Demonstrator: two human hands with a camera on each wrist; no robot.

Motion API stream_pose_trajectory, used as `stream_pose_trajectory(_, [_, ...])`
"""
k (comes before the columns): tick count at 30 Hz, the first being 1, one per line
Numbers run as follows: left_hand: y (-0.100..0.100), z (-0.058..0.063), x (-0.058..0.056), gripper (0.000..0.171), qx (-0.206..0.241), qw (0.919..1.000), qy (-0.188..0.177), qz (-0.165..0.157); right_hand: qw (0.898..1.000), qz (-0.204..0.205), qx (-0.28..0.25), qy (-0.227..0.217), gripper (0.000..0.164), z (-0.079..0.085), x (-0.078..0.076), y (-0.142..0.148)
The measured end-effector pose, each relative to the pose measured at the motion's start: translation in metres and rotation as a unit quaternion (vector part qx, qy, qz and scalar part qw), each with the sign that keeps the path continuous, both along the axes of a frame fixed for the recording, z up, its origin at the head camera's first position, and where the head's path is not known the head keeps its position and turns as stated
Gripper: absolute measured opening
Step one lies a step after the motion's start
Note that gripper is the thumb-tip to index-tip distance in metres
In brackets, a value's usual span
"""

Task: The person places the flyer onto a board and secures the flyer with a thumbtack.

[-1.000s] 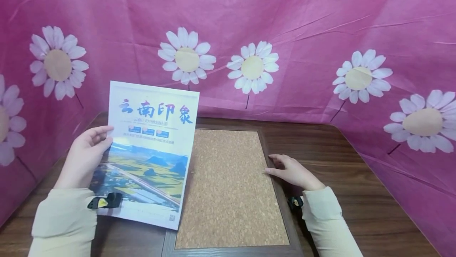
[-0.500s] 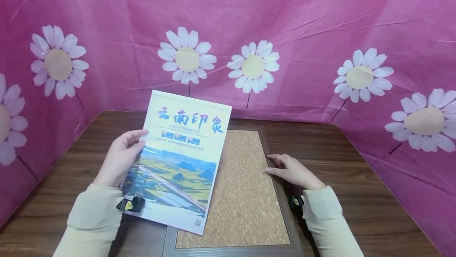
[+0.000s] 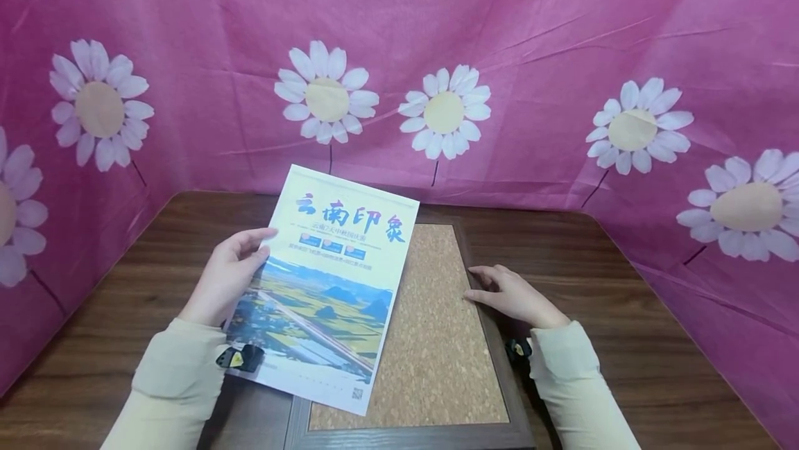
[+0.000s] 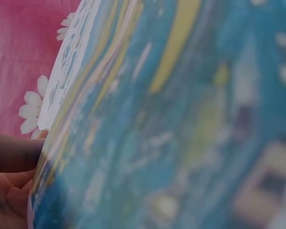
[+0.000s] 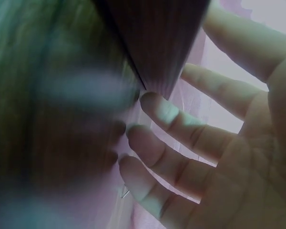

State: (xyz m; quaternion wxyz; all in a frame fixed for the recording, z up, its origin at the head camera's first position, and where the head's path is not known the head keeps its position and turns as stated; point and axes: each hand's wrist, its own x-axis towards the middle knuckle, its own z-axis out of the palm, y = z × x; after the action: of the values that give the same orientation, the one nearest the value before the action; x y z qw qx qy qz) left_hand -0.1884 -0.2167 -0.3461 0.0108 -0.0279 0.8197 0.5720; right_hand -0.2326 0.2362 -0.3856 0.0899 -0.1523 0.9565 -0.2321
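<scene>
My left hand pinches the left edge of a printed poster, its thumb on the front face. Colourful Chinese lettering runs across the poster's top, over a landscape photo of yellow fields. In the left wrist view the poster's photo fills most of the picture, with my fingers at its edge. Tilted, the poster covers the left part of a dark-wood-framed cork board. My right hand rests at the board's right edge, thumb on the frame. In the right wrist view relaxed fingers extend beside the frame's side.
The cork board lies on a dark brown wooden table. Behind and around the table hangs a pink cloth printed with large white daisies. Each wrist carries a small black camera mount at its cuff.
My left hand has carried the poster rightward, tilting it further clockwise, so it overlaps more of the cork board. My right hand has stayed at the board's right edge.
</scene>
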Motion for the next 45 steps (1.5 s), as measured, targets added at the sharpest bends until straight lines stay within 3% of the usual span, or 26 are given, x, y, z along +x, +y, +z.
stream_pose_trajectory(17, [0.007,-0.001,0.004,0.046,-0.006,0.9999,-0.009,-0.013,1.000,0.001,0.014,-0.006,0.067,-0.001,0.000,-0.002])
stream_pose_trajectory(33, [0.004,-0.008,0.001,0.042,-0.065,0.9968,-0.021,-0.040,1.000,0.002,0.015,-0.013,0.068,0.001,0.000,-0.002])
stream_pose_trajectory(39, [0.006,-0.011,-0.002,0.041,-0.077,0.9959,-0.035,-0.033,1.000,0.000,0.014,-0.017,0.068,0.000,-0.001,-0.002])
stream_pose_trajectory(45, [0.009,-0.017,-0.004,0.040,-0.085,0.9956,-0.019,-0.036,1.000,0.000,0.014,-0.016,0.068,0.001,-0.001,-0.002])
